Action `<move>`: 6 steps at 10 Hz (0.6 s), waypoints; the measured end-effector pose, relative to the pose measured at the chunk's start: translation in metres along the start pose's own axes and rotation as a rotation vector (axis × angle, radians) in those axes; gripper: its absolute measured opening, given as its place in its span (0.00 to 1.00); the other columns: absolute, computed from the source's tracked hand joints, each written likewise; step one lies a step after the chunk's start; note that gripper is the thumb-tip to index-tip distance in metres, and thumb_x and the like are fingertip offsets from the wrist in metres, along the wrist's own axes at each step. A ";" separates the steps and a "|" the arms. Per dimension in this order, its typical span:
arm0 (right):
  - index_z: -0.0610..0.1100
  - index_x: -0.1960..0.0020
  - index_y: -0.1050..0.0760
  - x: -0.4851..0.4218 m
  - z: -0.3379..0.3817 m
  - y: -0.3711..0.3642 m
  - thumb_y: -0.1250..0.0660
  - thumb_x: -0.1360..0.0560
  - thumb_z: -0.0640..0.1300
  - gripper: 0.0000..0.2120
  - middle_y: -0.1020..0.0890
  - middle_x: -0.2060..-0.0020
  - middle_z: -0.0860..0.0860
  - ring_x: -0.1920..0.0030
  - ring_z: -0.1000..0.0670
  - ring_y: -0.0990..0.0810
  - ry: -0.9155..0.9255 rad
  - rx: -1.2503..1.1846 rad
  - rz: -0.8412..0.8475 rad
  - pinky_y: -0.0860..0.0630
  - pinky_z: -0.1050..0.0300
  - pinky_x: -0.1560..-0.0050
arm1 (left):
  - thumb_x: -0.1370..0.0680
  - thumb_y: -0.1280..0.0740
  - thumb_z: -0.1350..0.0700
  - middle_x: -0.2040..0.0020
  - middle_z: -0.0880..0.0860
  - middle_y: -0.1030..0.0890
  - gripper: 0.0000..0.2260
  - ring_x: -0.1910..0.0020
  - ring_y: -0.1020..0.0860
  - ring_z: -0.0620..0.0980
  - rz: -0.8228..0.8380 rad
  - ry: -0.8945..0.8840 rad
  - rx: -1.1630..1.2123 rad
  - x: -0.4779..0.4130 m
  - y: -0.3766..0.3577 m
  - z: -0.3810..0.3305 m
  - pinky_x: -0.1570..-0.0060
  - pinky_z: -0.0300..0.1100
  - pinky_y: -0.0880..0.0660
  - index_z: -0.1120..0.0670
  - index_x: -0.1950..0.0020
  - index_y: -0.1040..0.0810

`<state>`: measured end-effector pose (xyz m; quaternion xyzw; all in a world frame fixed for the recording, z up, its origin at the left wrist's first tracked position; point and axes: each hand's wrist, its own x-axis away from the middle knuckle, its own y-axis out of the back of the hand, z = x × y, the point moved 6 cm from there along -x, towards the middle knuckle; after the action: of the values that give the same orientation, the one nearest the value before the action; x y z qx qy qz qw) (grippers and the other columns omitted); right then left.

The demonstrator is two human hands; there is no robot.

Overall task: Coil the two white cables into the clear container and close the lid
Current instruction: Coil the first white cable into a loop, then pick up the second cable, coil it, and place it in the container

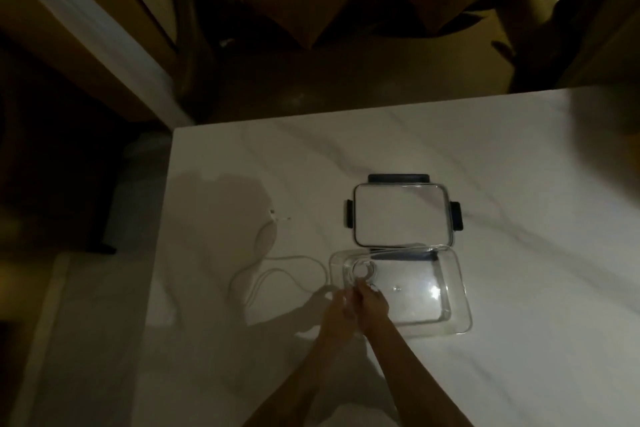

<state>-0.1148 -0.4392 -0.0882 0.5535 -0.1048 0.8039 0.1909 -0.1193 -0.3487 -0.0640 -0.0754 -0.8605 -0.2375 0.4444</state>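
Container: clear container (446, 319) is sitting open on the white table (519, 184), lid (401, 215) lying just beyond it.
Cable: white cable (277, 262) is trailing left across the table, a small coil forming at the container's left corner.
Left hand (337, 314): is pinching the cable.
Right hand (372, 305): is closing on the coil.
Handling: likely light, limp, springy; best gripped at the loop crossing.

Two cables (277, 267), one container (457, 288), one lid (401, 215)
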 end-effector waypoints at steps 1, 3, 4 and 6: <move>0.39 0.57 0.21 -0.008 -0.007 0.004 0.30 0.27 0.48 0.11 0.17 0.59 0.41 0.57 0.42 0.19 -0.014 0.023 0.028 0.21 0.47 0.49 | 0.21 0.38 0.57 0.41 0.60 0.21 0.15 0.43 0.22 0.58 0.004 -0.009 0.024 -0.003 0.002 0.006 0.43 0.45 0.27 0.60 0.36 0.29; 0.33 0.37 0.30 -0.031 -0.015 0.018 0.39 0.33 0.53 0.31 0.24 0.52 0.45 0.46 0.43 0.23 0.031 0.262 0.056 0.26 0.42 0.37 | 0.30 0.34 0.48 0.43 0.66 0.22 0.28 0.45 0.22 0.64 0.037 0.042 0.171 -0.018 -0.002 0.023 0.44 0.54 0.24 0.64 0.36 0.30; 0.37 0.45 0.26 0.002 0.002 0.026 0.35 0.26 0.49 0.17 0.20 0.53 0.43 0.52 0.46 0.20 0.044 0.362 -0.106 0.21 0.53 0.50 | 0.25 0.36 0.56 0.49 0.63 0.21 0.23 0.53 0.21 0.61 0.120 0.115 0.272 -0.038 -0.011 0.048 0.49 0.53 0.24 0.63 0.32 0.34; 0.44 0.51 0.24 0.045 0.045 -0.004 0.39 0.22 0.40 0.06 0.21 0.59 0.49 0.58 0.49 0.23 0.494 0.200 -0.342 0.25 0.53 0.53 | 0.22 0.40 0.55 0.51 0.62 0.18 0.10 0.52 0.19 0.61 -0.085 -0.078 0.043 -0.025 0.087 0.015 0.51 0.52 0.22 0.60 0.49 0.23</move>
<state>-0.0887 -0.4442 -0.0305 0.3672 0.1189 0.8764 0.2878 -0.0861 -0.2628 -0.0614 -0.0386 -0.8843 -0.2346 0.4018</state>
